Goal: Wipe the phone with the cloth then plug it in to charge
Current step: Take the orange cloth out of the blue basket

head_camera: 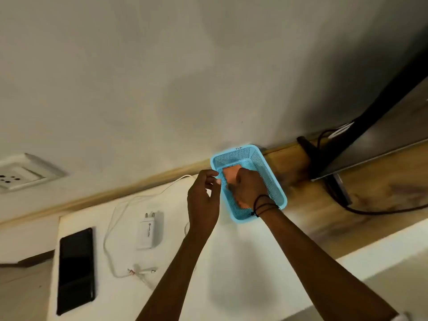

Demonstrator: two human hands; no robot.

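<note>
Both arms reach forward from 6 o'clock, bare to the elbow. The right hand (pixel 247 189) is down inside a blue basket (pixel 274 181) at about 1 o'clock of the view. Its back faces the camera and its wrist, with a black thread band (pixel 264 206), crosses the near rim. Its grip is closed: the fingers curl down onto an orange cloth (pixel 231 173) on the basket floor and bunch it. The left hand (pixel 202 198) is held upright just at 9 o'clock of the basket. Its grip is loose and holds nothing. The fingers are half curled, with the tips close to the basket's left rim; I cannot tell whether they touch it.

The white charger (pixel 147 232) carries a dark print along its body that looks like "LAPCARE". A small dark mark on the basket's far rim is too small to read.

The phone (pixel 76 269) lies flat, screen dark, on the white counter (pixel 231 262) at 8 o'clock, well apart from both hands. The charger lies between it and the left arm, pins pointing to 12 o'clock. The white cable (pixel 110 228) loops around it, unplugged, with its end near 6 o'clock of the charger. A wall socket (pixel 20 174) sits at 10 o'clock.
</note>
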